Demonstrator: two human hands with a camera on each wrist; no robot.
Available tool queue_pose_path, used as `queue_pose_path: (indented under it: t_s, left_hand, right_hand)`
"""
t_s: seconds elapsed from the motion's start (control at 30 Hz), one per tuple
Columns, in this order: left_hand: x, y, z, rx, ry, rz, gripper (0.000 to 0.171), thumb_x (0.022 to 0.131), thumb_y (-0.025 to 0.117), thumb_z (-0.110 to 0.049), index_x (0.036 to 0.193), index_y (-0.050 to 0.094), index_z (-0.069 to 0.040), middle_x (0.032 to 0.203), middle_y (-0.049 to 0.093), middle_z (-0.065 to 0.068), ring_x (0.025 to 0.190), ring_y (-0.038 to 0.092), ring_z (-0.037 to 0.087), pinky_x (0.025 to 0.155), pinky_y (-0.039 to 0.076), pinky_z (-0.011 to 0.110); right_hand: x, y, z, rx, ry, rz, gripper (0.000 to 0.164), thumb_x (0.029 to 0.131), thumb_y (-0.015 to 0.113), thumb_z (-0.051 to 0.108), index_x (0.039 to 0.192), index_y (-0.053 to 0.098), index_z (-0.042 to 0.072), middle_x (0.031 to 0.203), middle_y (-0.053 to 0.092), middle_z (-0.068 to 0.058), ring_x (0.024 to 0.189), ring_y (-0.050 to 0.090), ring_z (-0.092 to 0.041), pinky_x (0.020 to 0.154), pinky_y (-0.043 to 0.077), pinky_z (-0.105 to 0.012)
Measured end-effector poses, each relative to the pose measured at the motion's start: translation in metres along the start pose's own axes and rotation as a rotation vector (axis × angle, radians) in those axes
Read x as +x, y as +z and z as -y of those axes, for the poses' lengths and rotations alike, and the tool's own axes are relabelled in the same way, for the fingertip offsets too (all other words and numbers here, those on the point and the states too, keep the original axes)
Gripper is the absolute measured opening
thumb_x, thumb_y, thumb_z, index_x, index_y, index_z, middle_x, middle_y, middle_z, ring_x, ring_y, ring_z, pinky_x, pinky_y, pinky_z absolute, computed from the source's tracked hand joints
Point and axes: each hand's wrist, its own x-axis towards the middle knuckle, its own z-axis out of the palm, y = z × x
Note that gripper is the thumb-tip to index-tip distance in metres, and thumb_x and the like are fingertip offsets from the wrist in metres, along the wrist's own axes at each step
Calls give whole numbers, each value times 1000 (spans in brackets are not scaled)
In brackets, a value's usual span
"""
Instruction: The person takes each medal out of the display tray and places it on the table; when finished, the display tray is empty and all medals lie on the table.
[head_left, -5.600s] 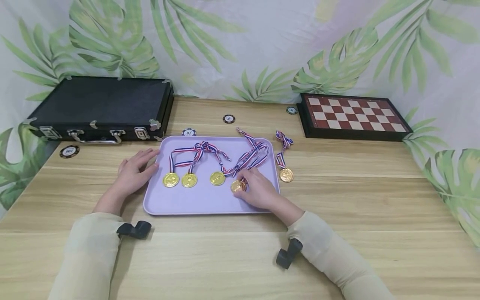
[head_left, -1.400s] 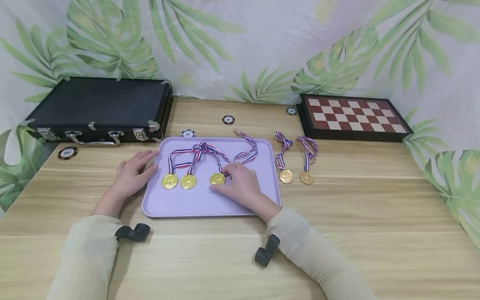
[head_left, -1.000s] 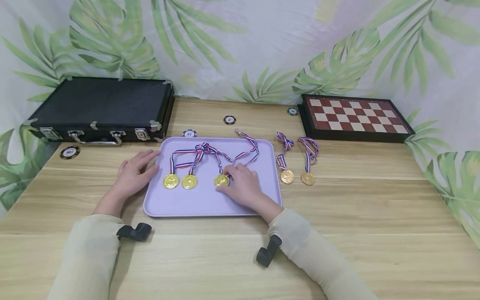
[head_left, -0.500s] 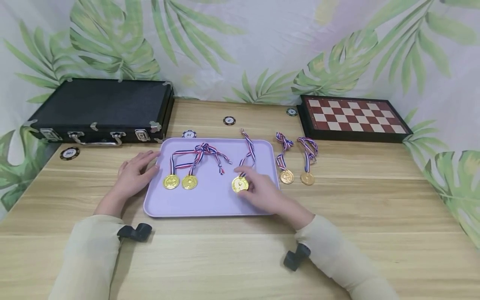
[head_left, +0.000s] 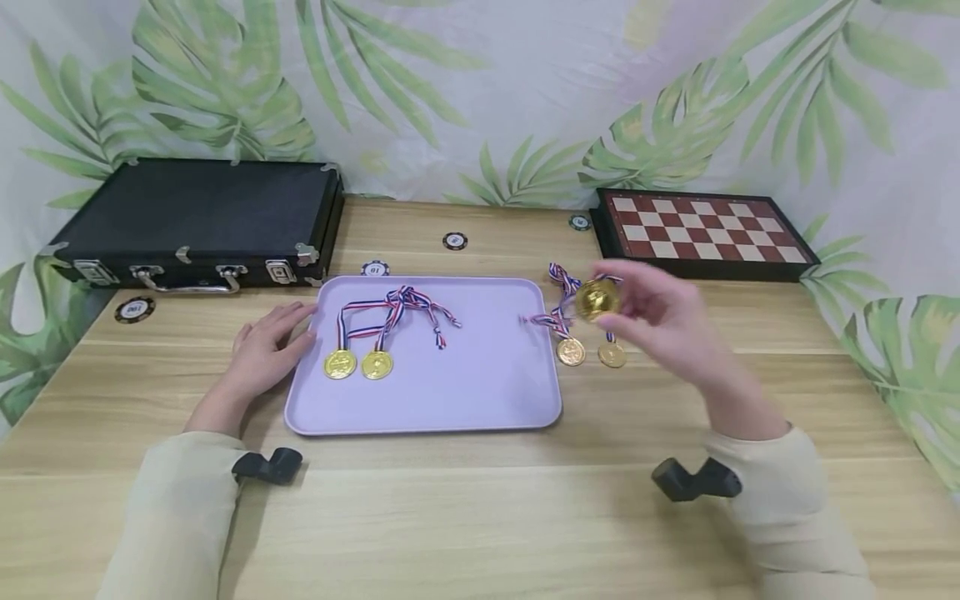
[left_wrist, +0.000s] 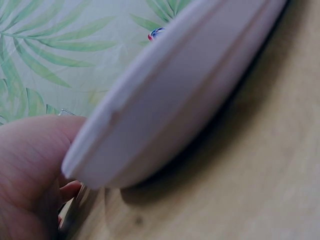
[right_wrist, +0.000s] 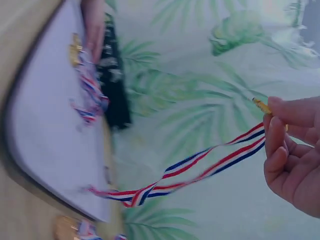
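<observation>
My right hand (head_left: 667,325) pinches a gold medal (head_left: 597,300) between thumb and fingers, held up past the lilac tray's right edge. In the right wrist view its red, white and blue ribbon (right_wrist: 216,171) trails down toward the tray. Beneath that hand, two bronze-coloured medals lie on the table: one (head_left: 571,351) close by the tray, the other (head_left: 612,355) with its ribbon partly hidden. Two more gold medals, a left one (head_left: 341,364) and a right one (head_left: 377,364), rest on the tray (head_left: 450,410). Fingers relaxed, my left hand (head_left: 266,354) touches the tray's left rim.
A black case (head_left: 202,217) stands at the back left, a checkered board (head_left: 705,229) at the back right. Several poker chips lie about, such as a black chip (head_left: 135,309) by the case and another chip (head_left: 454,241) behind the tray.
A bronze-coloured medal went from the tray to the table on the right. My right hand then took the gold medal and lifted it rightward off the tray. The left hand stayed put.
</observation>
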Motion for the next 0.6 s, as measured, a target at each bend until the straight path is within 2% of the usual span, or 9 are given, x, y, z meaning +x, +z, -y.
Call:
queue_pose_path:
  t_s: [0.17,0.27,0.33,0.43,0.53,0.6]
  left_hand:
    - [0,0,0,-3,19,-12,45,90,43,-27,130,38,-5,133,27,24,123,14,41,93,-6,58]
    - [0,0,-1,-3,18,-11,45,90,43,-27,130,38,-5,133,27,24,123,14,41,93,-6,58]
    - [1,0,-1,-4,15,-9,46,90,43,-27,130,37,-5,133,27,24,124,13,41,93,-6,58]
    - [1,1,-1,-5,18,-11,45,90,43,-27,130,38,-5,133,27,25,123,14,41,93,-6,58]
    - [0,1,-1,-8,16,-11,46,90,42,-27,130,37,-5,133,26,25,124,13,41,93,-6,58]
    - [-1,1,-1,-9,8,-7,46,90,42,-28,130,38,-5,134,26,24,124,13,41,93,-7,57]
  right_hand:
    - [-10,-38,16,317,-12,-153,48,67,56,-24,113,48,-13,74,57,-16,59,54,-17,53,46,-19]
    - [-18,-58,15,414,1,-237,46,69,53,-26,113,45,-16,75,57,-17,59,55,-18,55,48,-20]
    - [-21,-70,11,409,51,-289,46,70,51,-26,114,46,-14,74,57,-16,59,55,-17,55,48,-19]
    - [-23,-85,1,324,194,-371,46,71,55,-21,115,50,-7,73,56,-12,58,54,-14,55,47,-17]
    - [-20,-97,-16,262,347,-400,44,72,60,-14,113,54,1,69,55,-8,59,54,-11,56,47,-15]
    - [-15,-102,-31,259,404,-398,43,73,61,-12,112,56,5,68,55,-6,59,54,-11,57,47,-16]
